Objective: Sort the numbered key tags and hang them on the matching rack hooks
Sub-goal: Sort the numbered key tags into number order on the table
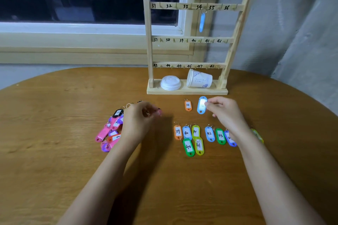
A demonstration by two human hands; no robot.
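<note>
Right hand [222,110] pinches one blue key tag [202,105] beside one orange tag 34 [188,105] on the bench [54,151] | left hand [140,120] curled over the unsorted pile [111,129], grip unclear | nine sorted tags [209,134] in rows | one hanging blue tag [202,22] at hook 34 of the rack [193,6]

Wooden rack [188,40] upright at the far side of the surface, 3 rails marked 31 to 48. Carries 1 hanging blue tag [202,22] on hook 34. In front, orange tag 34 [188,105] flat; just beside it a glare-washed blue tag [201,105], pinched in the grip of the right hand [223,109]. Nearer, a flat row: orange 39 [177,132], blue 40 [187,133], yellow-green 41 [195,131], blue 42 [209,134], green 43 [220,136], a half-hidden blue tag [230,139]. Just below, green 40 [188,147] and yellow 41 [199,145]. Far left, a heap [111,129] of pink, purple, orange and black tags.
</note>
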